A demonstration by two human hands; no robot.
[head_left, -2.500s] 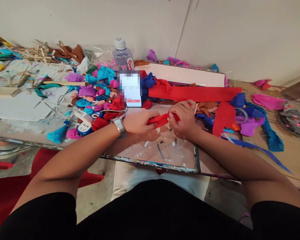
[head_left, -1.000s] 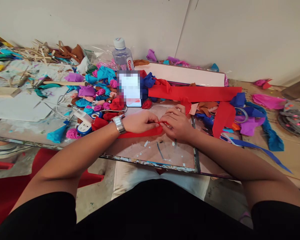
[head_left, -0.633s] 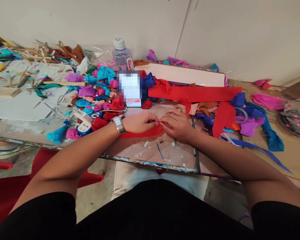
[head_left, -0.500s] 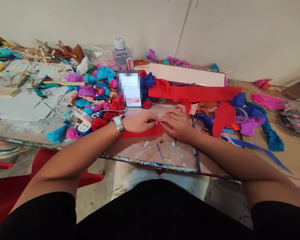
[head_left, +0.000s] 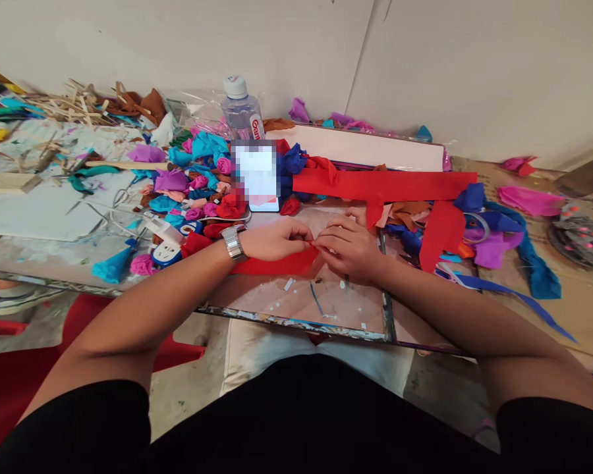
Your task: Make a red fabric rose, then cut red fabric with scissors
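My left hand, with a metal watch on the wrist, pinches the end of a red crepe paper strip between thumb and forefinger. The strip trails leftward under that hand along the board. My right hand meets it fingertip to fingertip, its thumb and fingers closed on the same paper end. How the paper is folded between the fingertips is hidden. Behind the hands lies another long red crepe strip, and a phone stands propped up beyond my left hand.
Crumpled paper flowers heap up left of the phone, near a plastic bottle. Further left are pliers and wooden sticks. A power strip is by my left forearm. A tape roll and blue scraps lie right.
The right end of the red strip under my hands has shifted slightly left and now hangs at a different angle. Both hands stay almost in place, still pinching.
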